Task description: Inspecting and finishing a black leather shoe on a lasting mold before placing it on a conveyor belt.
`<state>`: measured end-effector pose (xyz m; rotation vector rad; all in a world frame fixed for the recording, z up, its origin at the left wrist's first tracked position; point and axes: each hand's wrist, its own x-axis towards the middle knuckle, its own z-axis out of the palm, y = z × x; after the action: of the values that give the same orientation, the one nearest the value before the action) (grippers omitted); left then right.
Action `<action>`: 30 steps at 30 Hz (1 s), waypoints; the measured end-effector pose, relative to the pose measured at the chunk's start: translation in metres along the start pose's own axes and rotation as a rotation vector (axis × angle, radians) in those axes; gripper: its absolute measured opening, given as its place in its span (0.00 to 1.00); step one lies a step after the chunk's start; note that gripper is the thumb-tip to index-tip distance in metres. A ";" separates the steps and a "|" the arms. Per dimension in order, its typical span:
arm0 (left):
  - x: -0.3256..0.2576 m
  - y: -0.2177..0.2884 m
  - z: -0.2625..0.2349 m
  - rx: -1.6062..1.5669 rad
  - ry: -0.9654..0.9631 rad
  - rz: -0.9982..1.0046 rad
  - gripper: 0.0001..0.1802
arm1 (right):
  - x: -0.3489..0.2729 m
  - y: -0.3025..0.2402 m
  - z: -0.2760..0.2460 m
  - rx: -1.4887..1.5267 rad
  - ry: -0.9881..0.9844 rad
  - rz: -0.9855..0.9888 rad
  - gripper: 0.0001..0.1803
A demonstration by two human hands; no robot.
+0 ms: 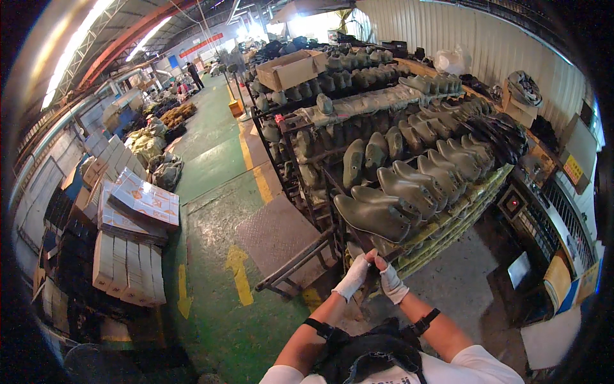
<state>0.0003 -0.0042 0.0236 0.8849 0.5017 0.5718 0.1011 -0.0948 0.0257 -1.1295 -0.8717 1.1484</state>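
My left hand [355, 276] and my right hand [391, 280], both in white fingerless gloves, are held close together at the near end of a rack. Their fingers are curled in at its edge; whatever is between them is too small to make out. Just beyond my hands, rows of dark olive, shiny foot-shaped shoe forms [371, 216] stand on the rack's top shelf. Below them, yellowish lower tiers [441, 238] carry more of these forms. Black straps circle both my forearms.
Left of the rack are a metal plate [276, 235] and a tubular rail [295, 261]. Stacked cartons [128, 265] line the green walkway [214, 217]. An open cardboard box [291, 70] sits on racks farther back. Equipment with a red light [513, 203] stands at right. A distant person [195, 75] stands in the walkway.
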 end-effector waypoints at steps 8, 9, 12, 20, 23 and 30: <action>-0.002 0.001 -0.001 0.003 -0.038 0.026 0.18 | 0.007 0.022 -0.010 -0.028 -0.035 -0.012 0.32; -0.003 0.002 -0.001 0.022 -0.067 0.028 0.18 | 0.009 0.027 -0.013 -0.030 -0.030 -0.009 0.33; -0.005 0.005 0.009 -0.001 0.019 -0.033 0.18 | 0.015 0.040 -0.023 -0.076 -0.035 -0.047 0.33; -0.011 0.008 0.007 0.078 -0.027 0.084 0.21 | 0.009 0.014 -0.007 -0.102 -0.080 -0.130 0.30; -0.013 0.006 -0.001 0.088 0.063 0.043 0.23 | 0.007 0.008 0.007 -0.009 -0.045 -0.138 0.29; -0.021 0.017 0.042 0.087 0.032 0.269 0.25 | 0.028 0.042 -0.036 -0.008 -0.048 -0.256 0.29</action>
<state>0.0064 -0.0332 0.0642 1.0359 0.4421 0.8147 0.1311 -0.0744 -0.0241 -0.9679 -1.0273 0.9643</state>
